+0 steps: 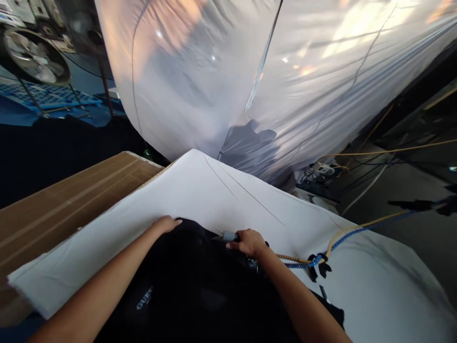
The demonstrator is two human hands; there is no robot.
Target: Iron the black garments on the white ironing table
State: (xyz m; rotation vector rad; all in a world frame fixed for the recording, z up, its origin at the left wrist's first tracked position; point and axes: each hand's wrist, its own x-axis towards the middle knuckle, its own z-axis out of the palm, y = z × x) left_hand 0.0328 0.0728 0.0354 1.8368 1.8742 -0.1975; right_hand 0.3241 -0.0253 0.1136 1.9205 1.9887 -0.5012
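Our R hand (pixel 250 243) is closed round a grey, pointed hand tool w/ a dark collar (pixel 229 237), its tip at the black cloth garment w/ pale GUESS lettering (pixel 200 281); our L hand (pixel 164 225) has fingertips at the garment's upper edge, but we can't tell if pinching or resting; the garment's on a broad white cloth sheet (pixel 178 190), whose white margin gives room btwn our hands & its far edge; L of it, a brown, tape-striped flat surface (pixel 71 209); yellow & blue cords (pixel 316 260) run R; far L, a round dark-rimmed housing (pixel 65 71) holds metal fan blades (pixel 44 66).
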